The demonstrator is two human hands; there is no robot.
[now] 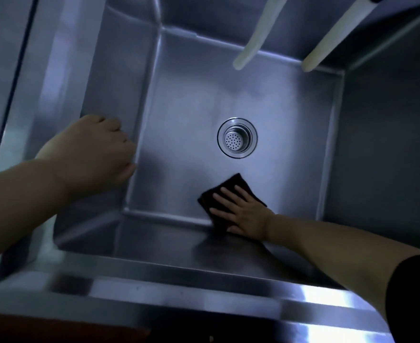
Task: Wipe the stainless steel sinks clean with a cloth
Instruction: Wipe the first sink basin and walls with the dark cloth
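Head view: looks straight down into one deep steel basin.
Cloth: dark cloth [231, 194] lies flat on the sink [189, 100] floor, lower centre of the frame, against the near wall's seam.
Right hand: right hand [243, 214] presses it with straight, spread fingers; a flat palm, no pinching grip.
Left hand: left hand [97, 149] rests at the basin's left wall, fingers curled under; whether its grip closes on the edge I cannot tell.
Handling: likely light, soft and limp, prone to bunching; steel looks slick.
Hold: palm weight on the cloth's middle suits flat strokes; pinch an edge for corners.
Others: drain strainer [237, 137] centre; two pale hoses [258, 33] upper right.
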